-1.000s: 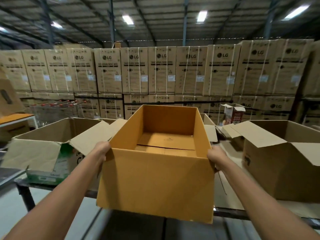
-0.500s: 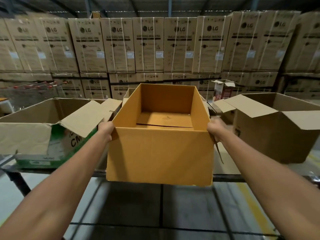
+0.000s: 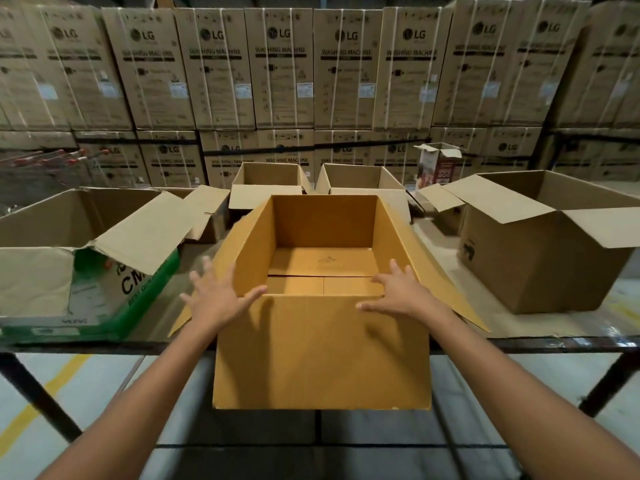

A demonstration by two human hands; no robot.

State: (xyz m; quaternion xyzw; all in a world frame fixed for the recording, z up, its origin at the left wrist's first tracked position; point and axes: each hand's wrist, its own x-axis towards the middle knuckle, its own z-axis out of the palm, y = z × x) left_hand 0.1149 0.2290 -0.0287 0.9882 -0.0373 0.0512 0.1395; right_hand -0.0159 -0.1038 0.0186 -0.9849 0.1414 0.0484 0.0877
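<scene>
Fingers (image 3: 207, 266) of the left hand (image 3: 216, 303) and right hand (image 3: 403, 296), earlier gripping the box (image 3: 322, 351) sides, now spread straight over its near rim, holding nothing; it sits at the counter (image 3: 554, 329) edge.

Soft overhead light fills the warehouse, bright enough to read the print on the stacked brown washing-machine cartons (image 3: 284, 64). These bow outward toward the left and right edges under wide-angle distortion. The left hand (image 3: 216, 303) and right hand (image 3: 401, 296) cast loose shadows down the front of the open orange-brown cardboard box (image 3: 322, 358), whose left inner wall sits in shade. Motion blur smears the fingertips. The pale glossy floor (image 3: 114, 393) throws back a dull sheen.
</scene>
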